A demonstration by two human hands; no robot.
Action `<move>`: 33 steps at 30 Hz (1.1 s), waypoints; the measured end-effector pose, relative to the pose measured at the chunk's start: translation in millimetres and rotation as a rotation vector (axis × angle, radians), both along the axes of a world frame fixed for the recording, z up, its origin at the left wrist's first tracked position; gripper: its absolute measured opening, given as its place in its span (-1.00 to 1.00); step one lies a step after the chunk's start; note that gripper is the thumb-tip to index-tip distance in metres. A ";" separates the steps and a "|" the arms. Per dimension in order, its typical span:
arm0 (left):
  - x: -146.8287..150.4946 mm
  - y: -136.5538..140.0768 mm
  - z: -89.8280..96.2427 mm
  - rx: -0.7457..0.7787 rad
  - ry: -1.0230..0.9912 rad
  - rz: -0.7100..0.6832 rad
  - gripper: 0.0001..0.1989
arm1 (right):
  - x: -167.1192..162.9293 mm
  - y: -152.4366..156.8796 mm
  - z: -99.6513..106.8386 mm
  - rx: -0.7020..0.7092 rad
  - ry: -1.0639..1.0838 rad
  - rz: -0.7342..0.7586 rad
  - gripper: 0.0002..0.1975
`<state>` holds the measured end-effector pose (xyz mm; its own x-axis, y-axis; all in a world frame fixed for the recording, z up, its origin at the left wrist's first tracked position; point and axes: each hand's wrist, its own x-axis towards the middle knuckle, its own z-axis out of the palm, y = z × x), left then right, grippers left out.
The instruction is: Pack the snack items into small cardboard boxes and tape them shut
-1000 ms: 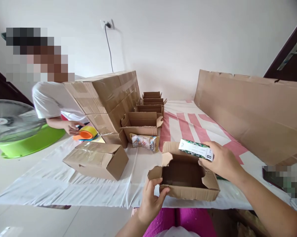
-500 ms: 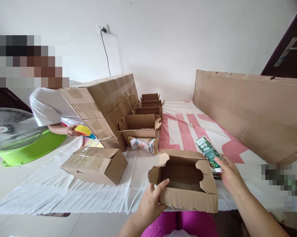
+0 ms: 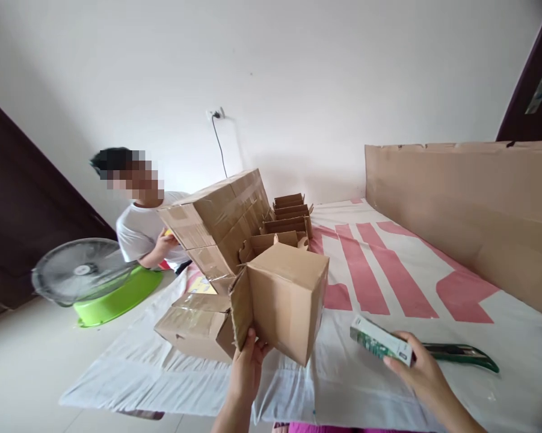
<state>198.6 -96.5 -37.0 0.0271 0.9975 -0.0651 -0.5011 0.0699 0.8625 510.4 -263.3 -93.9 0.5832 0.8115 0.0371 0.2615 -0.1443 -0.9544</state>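
My left hand point(image 3: 249, 365) is closed on the flap of a brown cardboard box point(image 3: 285, 300). That box is tipped so its plain bottom and side face me, and its inside is hidden from here. In my right hand point(image 3: 417, 368) is a small green and white carton point(image 3: 379, 341), gripped by its near end over the white tablecloth. Just to the right of that hand lies a utility knife point(image 3: 467, 356) with a green handle. A taped box point(image 3: 196, 325) rests on the table left of the tipped one.
A stack of taped boxes point(image 3: 216, 219) stands at the left, with several open boxes point(image 3: 289, 224) in a row beside it. A big cardboard panel point(image 3: 460, 210) borders the right side. A person point(image 3: 147, 231) sits behind the stack, near a fan point(image 3: 88, 270).
My left hand has tipped the open box up and away, turning its opening from view. The carton in my right hand has turned and moved lower. The view has shifted, showing the utility knife.
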 end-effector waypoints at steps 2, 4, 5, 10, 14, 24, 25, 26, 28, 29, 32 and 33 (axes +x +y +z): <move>0.6 -1.9 -0.5 0.007 0.009 -0.002 -0.45 | -9.5 0.7 -17.0 0.002 -0.176 0.083 -0.52; 2.5 -3.5 -0.2 -0.008 0.002 -0.020 -0.48 | -16.3 1.0 -28.3 0.052 -0.380 0.131 -0.53; 4.2 -4.2 0.0 -0.025 -0.015 -0.030 -0.51 | -18.2 1.2 -31.5 0.078 -0.477 0.141 -0.54; 16.7 -7.7 -2.0 -0.108 -0.106 -0.073 -0.68 | -17.3 2.6 -28.9 0.101 -0.693 0.169 -0.46; 14.9 -7.2 -1.5 -0.002 0.046 0.022 -0.61 | -16.3 2.1 -25.0 0.058 -0.677 0.210 -0.50; -32.0 -12.5 -8.2 0.992 1.198 0.306 -0.69 | -14.3 4.6 -41.2 0.131 -0.751 0.216 -0.55; -32.1 -13.0 -13.2 1.019 1.241 0.293 -0.68 | -14.1 4.9 -41.9 0.137 -0.760 0.212 -0.55; -32.0 -13.3 -17.5 1.025 1.277 0.288 -0.66 | -13.9 5.0 -42.4 0.139 -0.768 0.209 -0.54; -31.8 -13.0 -22.8 0.996 1.327 0.292 -0.63 | -13.2 4.8 -43.1 0.140 -0.783 0.204 -0.54; -32.0 -12.7 -23.5 0.974 1.342 0.294 -0.62 | -12.9 4.7 -43.4 0.142 -0.790 0.204 -0.54; -33.2 -11.6 -20.9 0.908 1.352 0.291 -0.61 | -12.3 4.7 -44.5 0.144 -0.800 0.202 -0.55; -33.5 -11.3 -19.9 0.894 1.346 0.288 -0.61 | -12.2 5.0 -44.9 0.143 -0.801 0.200 -0.55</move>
<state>165.1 -107.8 -56.9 0.2494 0.6909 0.6785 0.6908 -0.6180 0.3753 498.2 -258.3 -138.8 0.1819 0.8529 0.4894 0.8761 0.0854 -0.4745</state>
